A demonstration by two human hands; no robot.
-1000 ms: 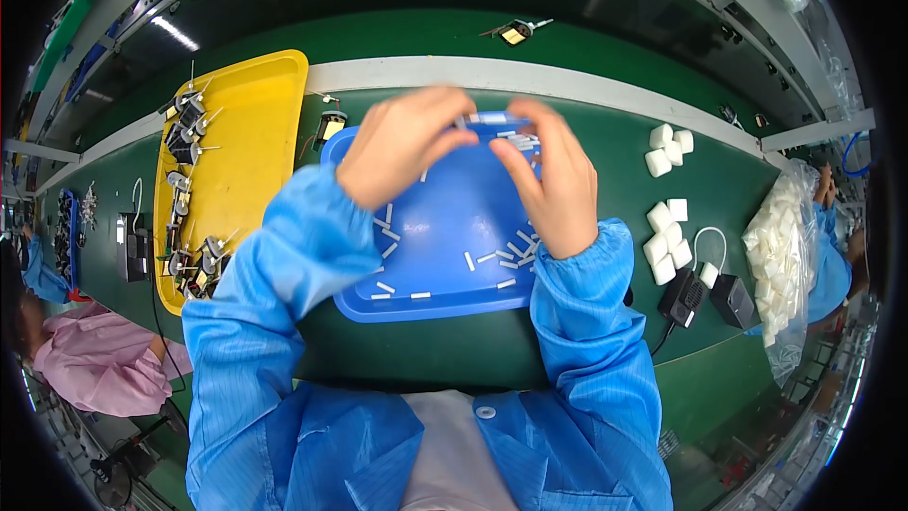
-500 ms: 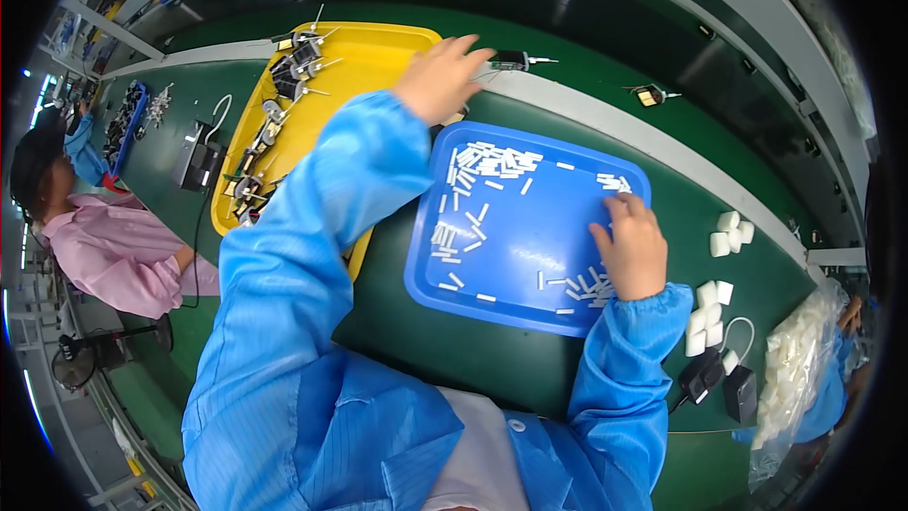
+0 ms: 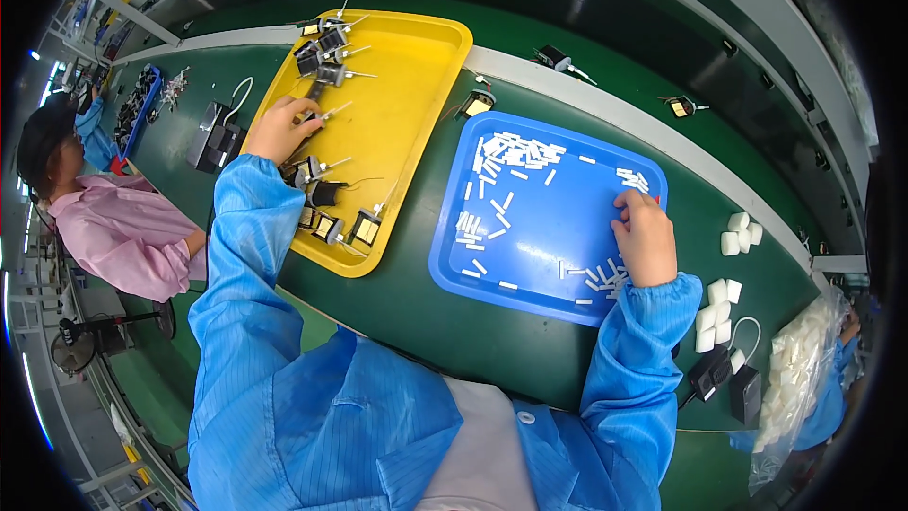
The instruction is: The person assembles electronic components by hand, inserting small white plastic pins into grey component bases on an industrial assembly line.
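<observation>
My left hand [image 3: 281, 130] is over the yellow tray [image 3: 413, 85], thumb and fingers pinched on a small black electronic component [image 3: 330, 114] with a white lead; the fingers partly hide it. Similar components lie along that tray's left side and near end. My right hand [image 3: 646, 238] hovers at the right side of the blue tray [image 3: 445, 237], fingertips drawn together; whatever is between them cannot be made out. Short white tubes [image 3: 520, 151] lie scattered in the blue tray, heaped at its far left corner, with some beside my right hand.
One component [image 3: 478, 102] sits behind the blue tray. Others ride a green conveyor belt [image 3: 624, 85] beyond a pale rail. White blocks [image 3: 719, 308], black adapters [image 3: 709, 374] and a plastic bag [image 3: 794, 369] are at right. A person in pink [image 3: 123, 237] works at left.
My left hand has swung left and nearer, from beside a component at the belt to the yellow tray's components. My right hand stays at the blue tray, its fingers now drawn closer together.
</observation>
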